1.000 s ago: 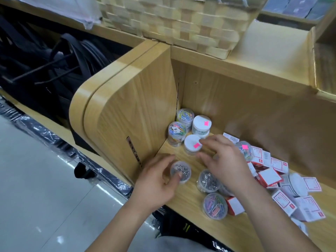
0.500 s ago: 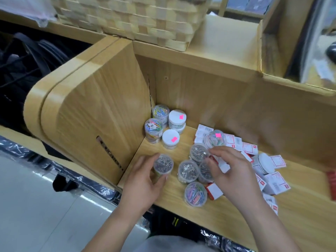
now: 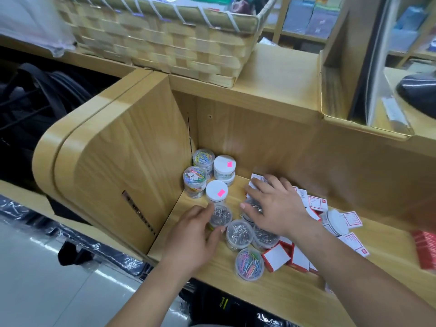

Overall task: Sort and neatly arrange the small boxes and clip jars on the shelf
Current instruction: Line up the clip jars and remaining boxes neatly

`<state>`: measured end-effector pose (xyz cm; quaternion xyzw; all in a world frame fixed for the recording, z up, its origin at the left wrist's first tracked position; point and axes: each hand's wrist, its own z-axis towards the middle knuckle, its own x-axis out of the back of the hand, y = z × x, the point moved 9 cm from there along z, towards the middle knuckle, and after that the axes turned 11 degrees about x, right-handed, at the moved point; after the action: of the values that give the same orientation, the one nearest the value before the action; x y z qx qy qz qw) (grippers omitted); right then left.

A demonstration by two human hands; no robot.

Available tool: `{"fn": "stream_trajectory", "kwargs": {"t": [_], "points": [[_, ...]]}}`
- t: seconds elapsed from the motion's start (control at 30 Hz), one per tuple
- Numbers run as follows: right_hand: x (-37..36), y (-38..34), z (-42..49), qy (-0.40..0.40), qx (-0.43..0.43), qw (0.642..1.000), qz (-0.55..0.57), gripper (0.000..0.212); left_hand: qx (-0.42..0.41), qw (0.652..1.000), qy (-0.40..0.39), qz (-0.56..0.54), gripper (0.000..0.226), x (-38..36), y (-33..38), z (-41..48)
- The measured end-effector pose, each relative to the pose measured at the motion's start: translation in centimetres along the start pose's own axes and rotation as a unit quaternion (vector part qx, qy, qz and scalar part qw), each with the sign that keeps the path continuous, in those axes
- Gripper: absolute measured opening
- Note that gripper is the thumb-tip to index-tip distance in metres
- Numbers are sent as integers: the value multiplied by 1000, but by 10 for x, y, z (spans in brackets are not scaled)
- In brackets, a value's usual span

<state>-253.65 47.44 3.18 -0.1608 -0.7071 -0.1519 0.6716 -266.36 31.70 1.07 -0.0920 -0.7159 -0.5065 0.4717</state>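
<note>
Both hands have shifted toward the back corner since half a second ago. The left hand [image 3: 195, 234] has brought its clear round plastic jar of silver clips [image 3: 221, 215] up just beside the white-lidded jar with a pink sticker [image 3: 216, 191], and the right hand [image 3: 276, 208] now lies across a rear jar and some boxes. The light wooden shelf [image 3: 271, 291] has an open front lip running along the lower middle of the frame, so anything pushed that way would probably drop to the floor. The heap of small red-and-white cardboard boxes [image 3: 352, 241] at right centre is loose and overlapping, and a sweep of the right palm could scatter it further. The stacked clear jars of coloured clips [image 3: 194, 180] in the corner stand two high, so pressing the held jar in too hard might topple them. The clear jar of pastel clips [image 3: 250, 260] sits nearest the lip, where a dragging wrist could knock it off. The left grip is clamped round its jar. Whether the right grip is closed on anything beneath it, I cannot tell.
</note>
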Motion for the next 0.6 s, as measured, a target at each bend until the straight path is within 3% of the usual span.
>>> {"fn": "stream_trajectory", "kwargs": {"t": [0.23,0.37,0.43,0.5,0.6], "points": [[-1,17,-21,9,-8,1000,-2,70,-37,998,35,36,42,3,18,3],[-4,28,-32,-24,-27,999,27,78,-53,992,-17,112,43,-7,34,12],[-2,33,-35,-22,-29,994,101,79,-51,987,-39,146,45,-12,44,19],[11,43,-41,48,-43,983,174,70,-70,974,-36,215,41,-18,58,28],[31,58,-62,177,-88,961,194,35,-66,955,-35,287,38,-23,76,45]]}}
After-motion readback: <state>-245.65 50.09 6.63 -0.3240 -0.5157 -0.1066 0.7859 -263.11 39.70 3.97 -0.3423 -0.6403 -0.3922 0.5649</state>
